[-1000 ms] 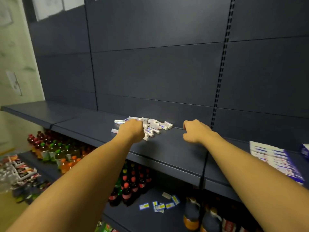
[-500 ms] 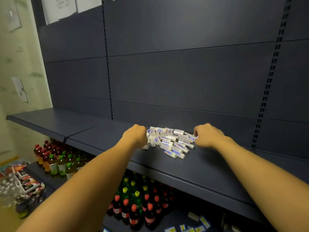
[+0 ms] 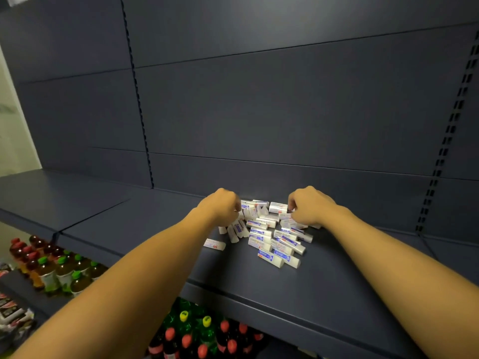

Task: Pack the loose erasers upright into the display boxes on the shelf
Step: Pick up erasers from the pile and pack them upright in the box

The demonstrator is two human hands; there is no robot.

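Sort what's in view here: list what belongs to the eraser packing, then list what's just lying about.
For the job:
- erasers, loose in a pile on the shelf
- stray eraser, apart at the pile's left
- left hand and right hand, fingers curled at the pile's back edge

Not part of it:
- bottles on the lower shelf
- red-capped bottles below
- packets at far left

No display box shows.

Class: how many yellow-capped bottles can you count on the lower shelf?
2. One yellow-capped bottle stands below the shelf edge; the other is just right of it, among red-capped bottles. The shelf may hide more.
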